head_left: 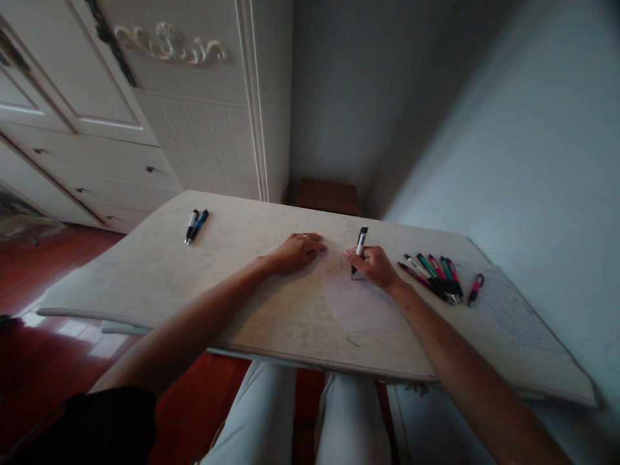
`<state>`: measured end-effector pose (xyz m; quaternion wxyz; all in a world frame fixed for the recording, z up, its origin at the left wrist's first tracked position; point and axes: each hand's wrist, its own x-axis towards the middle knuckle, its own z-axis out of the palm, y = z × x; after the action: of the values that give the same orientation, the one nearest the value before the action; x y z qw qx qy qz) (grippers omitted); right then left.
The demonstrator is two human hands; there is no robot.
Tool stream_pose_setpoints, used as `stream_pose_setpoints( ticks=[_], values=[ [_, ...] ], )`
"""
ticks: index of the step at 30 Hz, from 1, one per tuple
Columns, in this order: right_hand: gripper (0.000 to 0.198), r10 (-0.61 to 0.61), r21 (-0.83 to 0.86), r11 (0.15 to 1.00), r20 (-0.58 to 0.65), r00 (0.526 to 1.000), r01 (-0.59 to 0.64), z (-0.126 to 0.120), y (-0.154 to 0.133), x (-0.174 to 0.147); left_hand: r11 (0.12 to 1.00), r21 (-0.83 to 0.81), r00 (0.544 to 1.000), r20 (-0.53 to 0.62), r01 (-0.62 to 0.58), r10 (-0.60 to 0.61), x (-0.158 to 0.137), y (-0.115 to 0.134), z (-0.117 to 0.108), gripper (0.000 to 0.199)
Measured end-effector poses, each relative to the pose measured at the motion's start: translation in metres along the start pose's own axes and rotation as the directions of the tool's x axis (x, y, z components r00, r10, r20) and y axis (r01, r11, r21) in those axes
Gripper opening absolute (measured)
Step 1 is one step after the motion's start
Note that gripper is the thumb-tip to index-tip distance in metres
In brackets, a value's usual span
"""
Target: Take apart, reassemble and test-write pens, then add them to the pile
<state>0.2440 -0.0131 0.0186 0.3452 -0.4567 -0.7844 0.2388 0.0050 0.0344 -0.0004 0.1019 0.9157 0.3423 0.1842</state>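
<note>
In my right hand is a white and black pen, gripped between thumb and fingers with its tip down on a lined sheet of paper. Some faint writing shows near the top of the sheet. My left hand lies flat with fingers stretched out, at the sheet's upper left edge; a ring is on one finger. Part of the paper is covered by my right hand and forearm.
The pale table carries two pens at the far left. Several coloured pens lie in a group at the right, with a pink and black pen beside them. A scribbled sheet lies near the wall. A white cabinet stands behind.
</note>
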Motion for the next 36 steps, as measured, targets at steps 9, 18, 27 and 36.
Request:
stream_pose_setpoints(
  ticks=[9,18,27,36],
  values=[
    [0.046,0.051,-0.112,0.992,0.011,0.999,-0.050,-0.003,0.008,0.001,1.000,-0.005,1.000,0.007,-0.013,0.013,0.000,0.000,-0.002,0.036],
    [0.046,0.093,-0.330,0.938,-0.066,0.993,-0.110,-0.009,0.015,0.003,1.000,-0.004,1.000,0.003,-0.017,0.017,0.000,0.000,-0.001,0.035],
    [0.043,0.102,-0.456,0.875,-0.155,0.983,-0.162,-0.018,0.016,0.003,1.000,-0.015,1.000,0.003,-0.021,0.021,-0.001,0.000,-0.001,0.034],
    [0.043,0.078,-0.377,0.913,-0.206,0.975,-0.152,-0.020,0.014,0.003,0.999,-0.009,0.999,0.003,-0.042,0.042,-0.001,-0.001,-0.001,0.037]
  ],
)
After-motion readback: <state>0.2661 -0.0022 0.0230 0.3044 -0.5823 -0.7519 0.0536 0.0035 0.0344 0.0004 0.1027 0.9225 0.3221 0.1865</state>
